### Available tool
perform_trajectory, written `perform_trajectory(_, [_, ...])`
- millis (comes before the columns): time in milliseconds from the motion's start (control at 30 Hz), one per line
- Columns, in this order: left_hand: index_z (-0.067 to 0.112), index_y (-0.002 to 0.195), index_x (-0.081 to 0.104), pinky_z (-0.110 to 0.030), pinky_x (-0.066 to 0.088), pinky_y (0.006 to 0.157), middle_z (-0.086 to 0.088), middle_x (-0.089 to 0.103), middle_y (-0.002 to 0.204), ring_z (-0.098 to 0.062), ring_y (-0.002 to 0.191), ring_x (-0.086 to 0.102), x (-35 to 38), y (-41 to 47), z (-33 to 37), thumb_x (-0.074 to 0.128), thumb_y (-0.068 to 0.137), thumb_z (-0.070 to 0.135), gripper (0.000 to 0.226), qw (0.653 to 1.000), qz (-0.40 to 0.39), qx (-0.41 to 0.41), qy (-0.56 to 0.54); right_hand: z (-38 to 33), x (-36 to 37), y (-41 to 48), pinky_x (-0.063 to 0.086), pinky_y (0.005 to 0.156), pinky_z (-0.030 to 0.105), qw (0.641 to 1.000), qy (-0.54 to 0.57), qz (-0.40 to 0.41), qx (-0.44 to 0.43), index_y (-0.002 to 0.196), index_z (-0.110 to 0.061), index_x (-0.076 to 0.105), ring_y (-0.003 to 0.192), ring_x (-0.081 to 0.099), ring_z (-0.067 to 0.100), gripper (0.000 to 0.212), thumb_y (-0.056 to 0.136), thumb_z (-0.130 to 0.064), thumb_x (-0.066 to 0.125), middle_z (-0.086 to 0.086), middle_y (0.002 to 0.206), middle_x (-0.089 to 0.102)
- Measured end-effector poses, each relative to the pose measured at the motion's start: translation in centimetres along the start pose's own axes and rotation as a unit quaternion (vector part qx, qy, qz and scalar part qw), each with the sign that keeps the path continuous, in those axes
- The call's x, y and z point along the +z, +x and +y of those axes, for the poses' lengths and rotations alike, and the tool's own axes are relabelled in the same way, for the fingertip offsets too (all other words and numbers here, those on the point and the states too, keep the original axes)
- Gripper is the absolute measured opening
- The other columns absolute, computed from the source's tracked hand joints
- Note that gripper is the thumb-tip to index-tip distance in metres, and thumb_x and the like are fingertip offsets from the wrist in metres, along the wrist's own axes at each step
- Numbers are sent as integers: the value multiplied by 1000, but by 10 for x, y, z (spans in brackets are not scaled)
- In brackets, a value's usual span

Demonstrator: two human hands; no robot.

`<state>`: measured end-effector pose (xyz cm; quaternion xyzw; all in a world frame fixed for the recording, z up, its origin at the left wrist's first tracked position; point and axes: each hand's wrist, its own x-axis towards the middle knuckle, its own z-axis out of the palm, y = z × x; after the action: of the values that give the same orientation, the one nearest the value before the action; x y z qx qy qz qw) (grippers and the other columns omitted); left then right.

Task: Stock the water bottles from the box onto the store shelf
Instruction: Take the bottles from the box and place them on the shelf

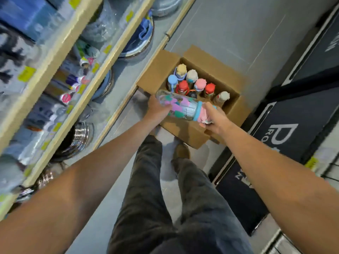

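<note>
Both arms reach down past the legs: left hand (157,109) wraps the base of the bottle (180,106), right hand (215,118) grips its pink cap end. Bottle lies level just above the box (160,70), near edge. Best: turn it upright w/ a firm hold, then lift to the shelf (117,50) at left, avoiding stock there.

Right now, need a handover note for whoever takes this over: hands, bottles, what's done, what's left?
Left hand grips the base end of the patterned bottle; right hand grips its cap end.
The bottle lies sideways above the open box on the floor.
About eight capped bottles stand upright in the box.
Done: one bottle out, not yet shelved.
Left: set it on the shelf to the left, then the rest.
</note>
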<state>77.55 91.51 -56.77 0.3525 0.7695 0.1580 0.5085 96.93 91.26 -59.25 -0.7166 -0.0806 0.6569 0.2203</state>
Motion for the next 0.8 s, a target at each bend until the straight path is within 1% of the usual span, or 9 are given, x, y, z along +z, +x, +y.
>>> perform_trajectory(100, [2, 144, 23, -20, 33, 102, -12, 34, 142, -23, 133, 38, -35, -34, 5, 73, 76, 30, 89, 998, 25, 27, 41, -26, 20, -34, 46, 45, 25, 996, -65, -41, -47, 104, -14, 57, 59, 61, 20, 28, 82, -31, 63, 12, 88, 64])
perform_trajectory(167, [1, 149, 8, -34, 15, 117, -21, 12, 155, -34, 146, 12, -68, -63, 1, 73, 73, 43, 108, 983, 65, 74, 154, -35, 46, -65, 45, 47, 26, 985, -124, -79, -84, 95, -9, 60, 53, 58, 19, 23, 84, -29, 62, 9, 71, 60])
perform_trajectory(233, [6, 151, -2, -46, 9, 119, -16, -4, 159, -34, 147, -3, -93, -83, 4, 69, 79, 44, 108, 927, 110, 156, 322, -47, 73, -80, 46, 45, 26, 970, -191, -107, -108, 98, -8, 59, 53, 57, 19, 32, 79, -33, 65, 6, 68, 58])
perform_trajectory(333, [17, 152, 1, -53, 14, 116, -10, 3, 160, -32, 148, 3, -146, -130, -13, 62, 79, 57, 103, 866, 144, 179, 445, -46, 139, -116, 47, 44, 25, 923, -311, -185, -133, 106, -15, 57, 57, 58, 18, 64, 55, -50, 69, 10, 82, 58])
perform_trajectory(400, [18, 152, 5, -58, 17, 113, -11, 12, 158, -35, 146, 9, -180, -153, -23, 65, 77, 57, 104, 874, 135, 137, 447, -42, 181, -155, 49, 48, 25, 883, -372, -235, -163, 107, -13, 59, 57, 59, 16, 59, 63, -51, 68, 10, 82, 60])
perform_trajectory(500, [16, 151, 7, -54, 31, 107, -14, 27, 152, -37, 137, 31, -234, -201, -65, 69, 76, 51, 104, 898, 162, 48, 406, -11, 244, -224, 50, 56, 27, 825, -430, -298, -212, 98, -17, 56, 63, 55, 14, 20, 88, -34, 62, 7, 77, 56])
perform_trajectory(600, [18, 149, 14, -49, 38, 100, -14, 37, 145, -35, 128, 43, -271, -244, -115, 70, 74, 52, 100, 910, 209, 12, 359, 28, 293, -266, 53, 56, 28, 778, -475, -340, -231, 117, -17, 48, 68, 57, 15, 38, 86, -34, 64, 5, 83, 56])
perform_trajectory(733, [19, 145, 21, -46, 42, 95, -11, 44, 139, -33, 122, 48, -307, -310, -187, 71, 71, 53, 95, 922, 262, -20, 285, 95, 336, -324, 59, 79, 43, 708, -502, -422, -260, 112, -13, 63, 92, 69, 26, 57, 74, -55, 68, 13, 106, 70])
perform_trajectory(800, [20, 140, 29, -40, 45, 88, -8, 51, 134, -31, 116, 52, -326, -347, -227, 74, 69, 51, 89, 930, 288, -29, 226, 135, 355, -360, 56, 77, 36, 673, -513, -457, -275, 114, -21, 63, 95, 68, 21, 61, 74, -67, 64, 5, 110, 70])
